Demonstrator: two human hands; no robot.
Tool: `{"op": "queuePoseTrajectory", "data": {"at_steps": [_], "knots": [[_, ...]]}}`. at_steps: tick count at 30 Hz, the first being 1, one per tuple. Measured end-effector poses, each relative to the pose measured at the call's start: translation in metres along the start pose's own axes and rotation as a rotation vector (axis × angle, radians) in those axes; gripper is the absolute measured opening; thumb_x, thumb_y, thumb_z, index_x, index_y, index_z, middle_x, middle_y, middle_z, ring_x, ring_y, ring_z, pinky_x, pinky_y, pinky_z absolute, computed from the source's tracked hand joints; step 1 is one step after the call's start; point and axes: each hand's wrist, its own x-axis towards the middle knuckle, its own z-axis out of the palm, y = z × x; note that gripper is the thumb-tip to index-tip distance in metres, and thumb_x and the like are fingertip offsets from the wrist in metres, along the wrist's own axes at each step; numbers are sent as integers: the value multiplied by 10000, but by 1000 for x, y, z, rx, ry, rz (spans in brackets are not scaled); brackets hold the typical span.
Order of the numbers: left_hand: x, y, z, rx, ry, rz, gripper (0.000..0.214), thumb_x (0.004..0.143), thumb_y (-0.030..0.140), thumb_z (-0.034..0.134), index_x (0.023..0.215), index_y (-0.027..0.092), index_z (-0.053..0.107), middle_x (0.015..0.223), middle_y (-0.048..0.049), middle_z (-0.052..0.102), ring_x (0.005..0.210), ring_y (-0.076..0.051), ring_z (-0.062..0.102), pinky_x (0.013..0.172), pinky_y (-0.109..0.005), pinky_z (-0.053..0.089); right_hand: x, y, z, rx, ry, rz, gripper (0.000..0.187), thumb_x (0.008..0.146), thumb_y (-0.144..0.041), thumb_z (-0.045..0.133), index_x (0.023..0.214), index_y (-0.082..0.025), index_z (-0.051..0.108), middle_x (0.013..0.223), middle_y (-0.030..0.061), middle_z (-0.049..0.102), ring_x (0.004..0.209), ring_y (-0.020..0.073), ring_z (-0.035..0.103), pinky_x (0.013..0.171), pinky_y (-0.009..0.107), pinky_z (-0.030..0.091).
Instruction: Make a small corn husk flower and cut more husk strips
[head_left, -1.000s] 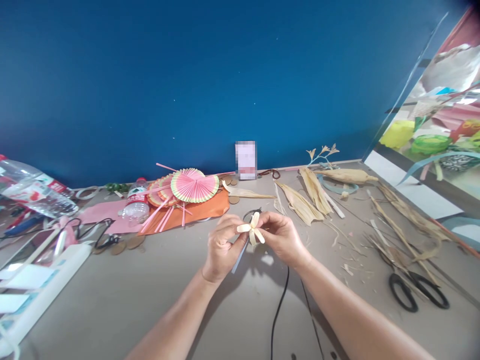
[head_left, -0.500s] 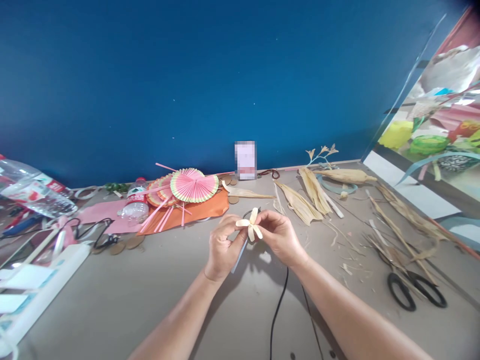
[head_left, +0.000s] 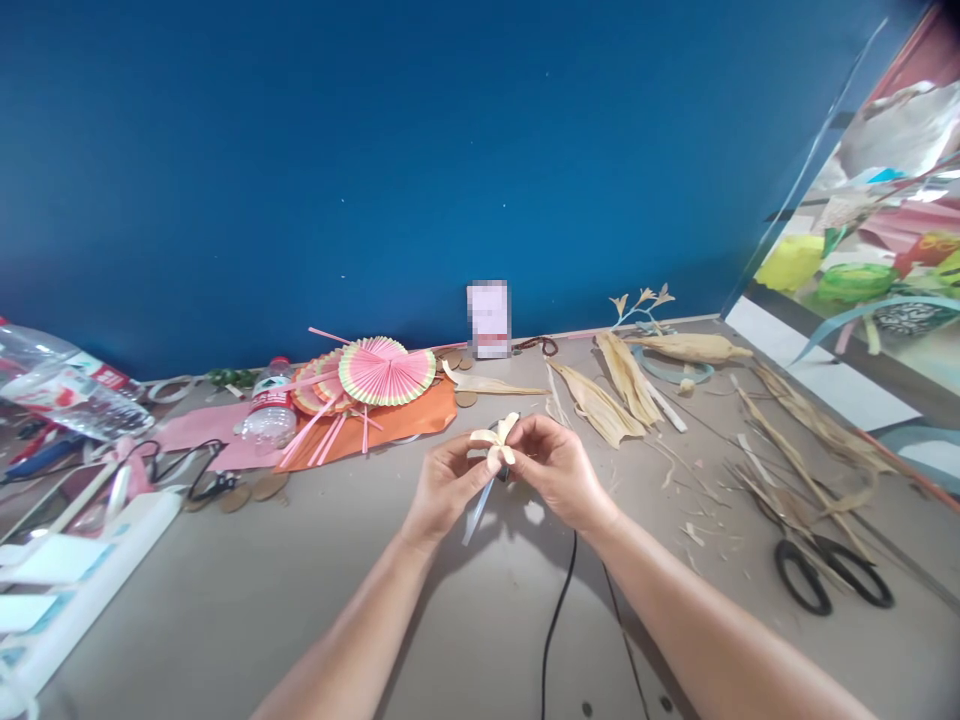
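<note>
Husk flower (head_left: 495,441) sits between the 2 grips, left hand (head_left: 442,482) and right hand (head_left: 561,472) both clamped on its base, petals poking above the fingertips, over the desk (head_left: 300,600).

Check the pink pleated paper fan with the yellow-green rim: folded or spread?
Spread: the pink pleated paper fan is opened into a round disc, pleats radiating from its centre, overlapping the orange paper sheet.

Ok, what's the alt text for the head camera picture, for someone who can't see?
A left hand and right hand pinch a pale husk flower above a grey table. Pink paper fans lie behind; dried husks and black scissors lie on the right.
</note>
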Motion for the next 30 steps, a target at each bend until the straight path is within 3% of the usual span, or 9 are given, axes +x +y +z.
{"op": "queuePoseTrajectory", "data": {"at_steps": [9,15,23,30], "knots": [[0,-5,5,-248,84,-177,166,602,278,702,678,154,623,661,-8,553,614,-117,523,637,-287,458,-5,1,2,-279,59,-127,105,714,-265,594,679,-181,541,618,-6,565,549,115,532,523,228,432],[1,-4,4,-313,56,-199,167,623,288,690,622,148,601,650,7,548,618,-100,524,641,-265,448,-8,2,1,-395,54,-212,49,744,-225,555,752,-189,587,695,18,602,593,127,563,557,240,463],[2,-6,2,-348,68,-194,173,611,250,705,570,132,586,562,25,521,557,-79,510,617,-248,450,-10,-2,4,-427,42,-241,54,747,-189,532,763,-187,583,716,23,595,601,128,570,569,251,477],[1,-11,-2,-185,114,-144,159,616,297,696,700,167,659,693,-13,603,655,-127,545,647,-284,463,-10,-7,6,-298,108,-150,60,734,-212,537,736,-171,581,652,12,609,545,109,551,524,222,455]]}}
